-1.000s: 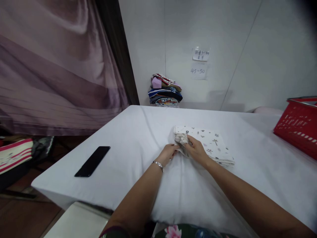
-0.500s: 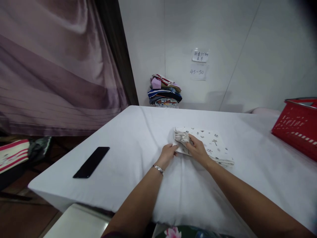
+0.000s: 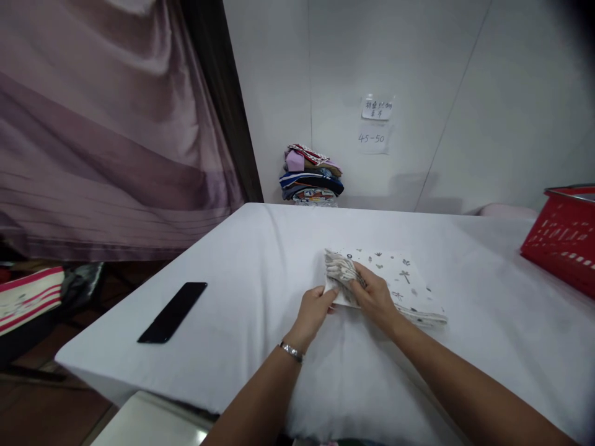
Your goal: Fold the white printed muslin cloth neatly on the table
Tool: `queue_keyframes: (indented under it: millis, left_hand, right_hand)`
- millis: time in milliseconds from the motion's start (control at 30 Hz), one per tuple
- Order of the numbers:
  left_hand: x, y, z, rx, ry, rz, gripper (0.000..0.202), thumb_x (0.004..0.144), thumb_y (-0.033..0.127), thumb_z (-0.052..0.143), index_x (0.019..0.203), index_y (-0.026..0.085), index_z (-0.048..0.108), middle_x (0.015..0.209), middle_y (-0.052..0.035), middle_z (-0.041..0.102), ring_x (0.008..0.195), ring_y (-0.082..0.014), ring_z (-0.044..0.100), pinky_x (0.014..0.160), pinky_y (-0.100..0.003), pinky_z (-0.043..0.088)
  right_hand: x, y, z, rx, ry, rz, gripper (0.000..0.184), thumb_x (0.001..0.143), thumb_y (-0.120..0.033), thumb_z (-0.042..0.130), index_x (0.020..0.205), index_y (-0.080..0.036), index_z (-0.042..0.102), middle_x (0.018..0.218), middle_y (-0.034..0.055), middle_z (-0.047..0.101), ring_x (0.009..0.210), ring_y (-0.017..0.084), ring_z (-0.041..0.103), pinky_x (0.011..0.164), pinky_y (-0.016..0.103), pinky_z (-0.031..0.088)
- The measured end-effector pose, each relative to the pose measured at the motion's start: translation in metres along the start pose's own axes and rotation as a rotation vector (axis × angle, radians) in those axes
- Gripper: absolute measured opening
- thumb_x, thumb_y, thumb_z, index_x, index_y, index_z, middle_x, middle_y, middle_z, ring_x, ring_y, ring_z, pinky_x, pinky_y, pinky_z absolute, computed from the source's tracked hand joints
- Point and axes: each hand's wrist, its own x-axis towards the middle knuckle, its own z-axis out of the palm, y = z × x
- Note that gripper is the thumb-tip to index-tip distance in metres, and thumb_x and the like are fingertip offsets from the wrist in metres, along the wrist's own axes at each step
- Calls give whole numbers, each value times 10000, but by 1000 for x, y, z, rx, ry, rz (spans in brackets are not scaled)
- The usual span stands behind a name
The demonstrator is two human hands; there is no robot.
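A folded white cloth (image 3: 400,282) with small printed figures lies on the white table (image 3: 260,260), near its middle. My right hand (image 3: 374,297) rests on the cloth's near left part, fingers curled over its bunched, gathered end. My left hand (image 3: 313,310), with a bracelet at the wrist, pinches the cloth's near left corner from the side. Both hands are closed on the cloth.
A black phone (image 3: 173,303) lies on the table's left side near the edge. A red basket (image 3: 564,235) stands at the far right. A stack of folded clothes (image 3: 310,174) sits against the wall beyond the table. A purple curtain (image 3: 102,136) hangs at left.
Both hands stay on the cloth's left end. My left hand has shifted slightly and now pinches the corner; the view has tilted a little.
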Motion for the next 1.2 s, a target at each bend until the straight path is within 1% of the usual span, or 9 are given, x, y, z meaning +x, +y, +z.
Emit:
queue_keyframes:
  millis: [100,233,367,433,533,700,900,1067,1200]
  left_hand:
    - [-9,-3,3,-116,3,11,310,675,443,653,684,134,619,679,-22,604,662,-138,561,635,-243,470]
    - [-19,-8,4,-251,2,-29,283,654,408,676,719,140,615,730,-23,609,690,-143,574,711,-287,493]
    - [-25,-7,4,-309,2,0,239,651,366,679,676,147,585,710,-11,587,708,-146,570,732,-305,498]
    - [-27,-7,4,-304,20,6,222,643,333,681,627,147,561,671,-3,567,698,-144,562,724,-302,497]
    - [-30,-10,4,-324,27,-15,184,645,287,670,624,139,563,657,-7,563,690,-144,563,714,-293,491]
    - [-39,-14,1,-440,-57,-21,248,713,361,651,755,123,592,764,-51,610,752,-156,585,741,-296,486]
    - [-36,-15,-1,-446,104,-63,346,696,430,695,725,160,481,735,-32,613,691,-147,609,702,-294,505]
    - [-30,-16,-5,-404,175,-162,482,702,418,707,1055,186,474,971,-77,641,626,-137,627,645,-318,535]
    - [-29,-11,-10,-311,171,-231,567,732,307,701,1197,174,405,1046,-116,633,659,-156,653,673,-333,551]
  right_hand:
    - [-10,3,7,-73,-45,-60,397,835,-212,428,1221,-206,520,1149,68,622,1037,209,576,902,352,450]
    - [-18,1,12,-90,-117,-43,378,841,-218,423,1202,-220,532,1082,54,655,959,204,615,837,339,493]
    - [-13,-3,7,-102,-60,-39,371,852,-220,438,1211,-245,527,1056,29,662,926,188,624,826,321,499]
    - [-14,-2,8,-163,-16,-110,381,849,-198,431,1217,-238,523,1112,47,643,996,204,603,865,345,487]
    - [-23,-1,18,-260,-61,-244,376,843,-146,392,1182,-204,543,1115,86,640,1025,220,595,871,373,491]
    - [-35,-3,30,-287,-100,-286,420,836,-84,349,1213,-185,504,1116,106,637,1022,212,600,861,395,505]
    - [-42,0,34,-288,-104,-376,489,822,-67,363,1304,-119,430,1242,169,559,1170,240,506,951,438,451]
    - [-50,-4,38,-286,-239,-341,597,757,-51,391,1348,-133,383,1327,149,490,1241,235,424,1011,455,387]
    - [-46,-12,23,-166,-363,-288,591,750,-118,461,1337,-155,406,1369,117,450,1269,224,387,1048,427,348]
